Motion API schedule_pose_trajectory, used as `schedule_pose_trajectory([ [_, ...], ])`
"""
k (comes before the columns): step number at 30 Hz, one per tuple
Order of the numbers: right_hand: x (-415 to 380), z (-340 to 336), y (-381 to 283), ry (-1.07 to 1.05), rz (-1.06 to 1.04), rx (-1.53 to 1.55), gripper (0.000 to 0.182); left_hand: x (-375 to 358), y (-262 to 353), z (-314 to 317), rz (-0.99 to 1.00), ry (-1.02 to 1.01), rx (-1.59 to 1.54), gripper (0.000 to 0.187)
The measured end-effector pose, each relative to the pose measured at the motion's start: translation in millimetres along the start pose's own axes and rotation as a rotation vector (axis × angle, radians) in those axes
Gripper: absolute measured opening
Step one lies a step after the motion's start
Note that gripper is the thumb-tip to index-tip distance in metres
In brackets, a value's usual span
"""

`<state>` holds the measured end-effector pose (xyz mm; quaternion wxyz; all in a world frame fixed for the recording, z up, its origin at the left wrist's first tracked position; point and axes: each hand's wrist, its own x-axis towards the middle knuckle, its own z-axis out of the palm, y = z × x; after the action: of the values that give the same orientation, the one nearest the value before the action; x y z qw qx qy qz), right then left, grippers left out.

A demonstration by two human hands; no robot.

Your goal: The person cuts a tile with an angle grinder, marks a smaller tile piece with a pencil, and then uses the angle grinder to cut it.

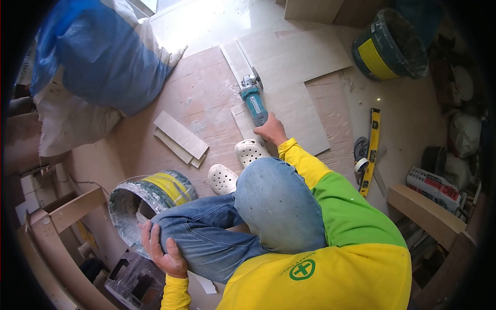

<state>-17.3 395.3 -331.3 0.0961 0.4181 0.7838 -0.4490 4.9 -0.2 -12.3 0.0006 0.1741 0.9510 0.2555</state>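
My right hand (273, 130) is wrapped round the rear of a teal angle grinder (254, 105). Its disc (258, 77) stands on edge over a narrow pale tile strip (236, 61). Beneath the grinder and my hand lies a larger pale tile sheet (289, 111). My left hand (166, 254) rests on my bent knee with its fingers apart, holding nothing. Close to it, a dusty bucket (178, 187) with a yellow label leans on its side. Whether the disc is spinning cannot be told.
Two cut tile strips (181, 135) lie left of my white clogs (223, 179). A blue and white sack (103, 57) stands far left. At the right are a dark bucket (380, 54), a yellow spirit level (371, 150) and a wooden beam (426, 214).
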Motion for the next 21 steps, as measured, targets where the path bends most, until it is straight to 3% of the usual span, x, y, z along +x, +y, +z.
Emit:
schedule_pose_trajectory([
  [21,-24,-4,16,-0.02,0.012,-0.024,0.074,-2,-3,0,0.01,0.007,-0.002,0.048],
])
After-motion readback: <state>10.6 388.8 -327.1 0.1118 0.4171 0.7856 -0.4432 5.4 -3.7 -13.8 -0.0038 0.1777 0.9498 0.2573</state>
